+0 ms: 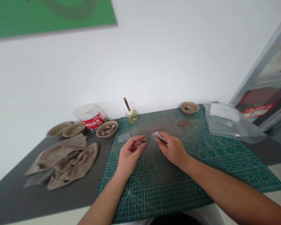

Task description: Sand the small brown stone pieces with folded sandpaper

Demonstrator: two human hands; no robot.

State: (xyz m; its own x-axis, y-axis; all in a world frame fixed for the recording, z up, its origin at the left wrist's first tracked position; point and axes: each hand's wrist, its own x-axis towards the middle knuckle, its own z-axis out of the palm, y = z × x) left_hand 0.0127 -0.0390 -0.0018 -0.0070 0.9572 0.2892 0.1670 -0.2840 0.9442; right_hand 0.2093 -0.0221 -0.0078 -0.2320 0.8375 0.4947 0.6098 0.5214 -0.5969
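Note:
My left hand (130, 152) hovers over the green cutting mat (182, 175), fingers curled round a small brown piece (142, 142) held at the fingertips. My right hand (173, 148) is just right of it, pinching a small folded grey sheet (157, 136), likely sandpaper. The two hands are a few centimetres apart above the mat's middle. A grey square (124, 137) lies on the mat just beyond my left hand.
Brown cloths (67, 159) lie at the left on the dark table. Behind them stand two empty bowls (65, 129), a bowl of small brown pieces (106, 128), a white tub (90, 116), a small bottle (131, 115), another bowl (189, 107) and a plastic bag (229, 123).

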